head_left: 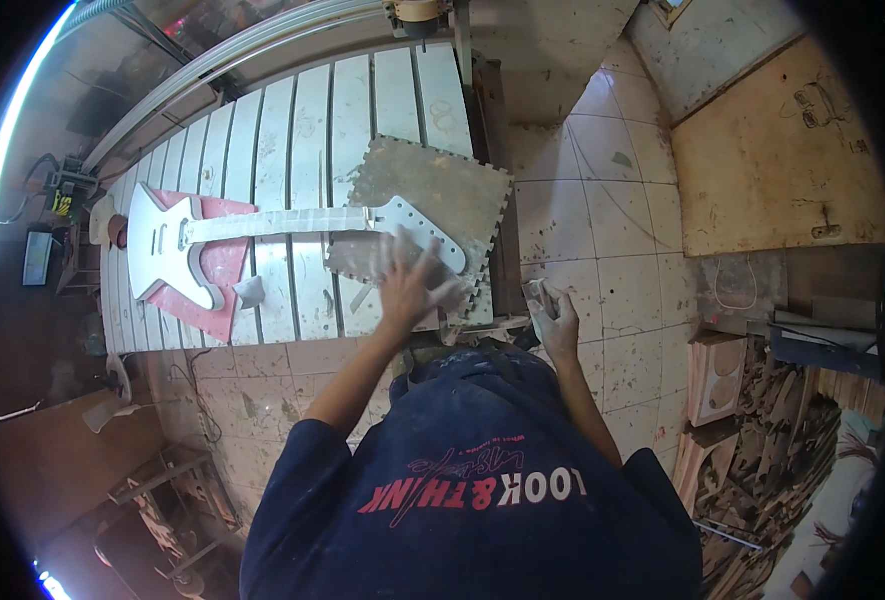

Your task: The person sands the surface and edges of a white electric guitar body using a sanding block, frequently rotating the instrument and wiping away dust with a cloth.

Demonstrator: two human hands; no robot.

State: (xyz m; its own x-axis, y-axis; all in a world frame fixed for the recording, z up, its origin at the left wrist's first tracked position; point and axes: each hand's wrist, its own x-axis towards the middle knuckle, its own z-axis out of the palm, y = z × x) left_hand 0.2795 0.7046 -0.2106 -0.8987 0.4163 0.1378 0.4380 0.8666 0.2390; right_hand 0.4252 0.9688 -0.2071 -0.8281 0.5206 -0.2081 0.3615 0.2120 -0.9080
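A white, angular electric guitar [167, 240] lies flat on the slatted table, its neck [292, 222] wrapped in pale tape. Its headstock [417, 228] with a row of holes points right. My left hand [407, 285] is over the headstock's near edge, fingers spread and blurred by motion; whether it touches the headstock I cannot tell. Off the table's right end, my right hand [556, 318] is closed, fingers bent together and dusted white. A small grey edge shows at its fingertips, too unclear to name. Under the guitar body is a pink pad [224, 262]; a grey interlocking mat [377, 180] lies beneath the headstock.
A crumpled whitish piece [249, 292] sits beside the pink pad on the slatted table [312, 110]. Along the far side runs a metal rail [262, 45] with a machine head [417, 15]. Wood offcuts [752, 450] are piled at right, below a wooden panel [772, 150].
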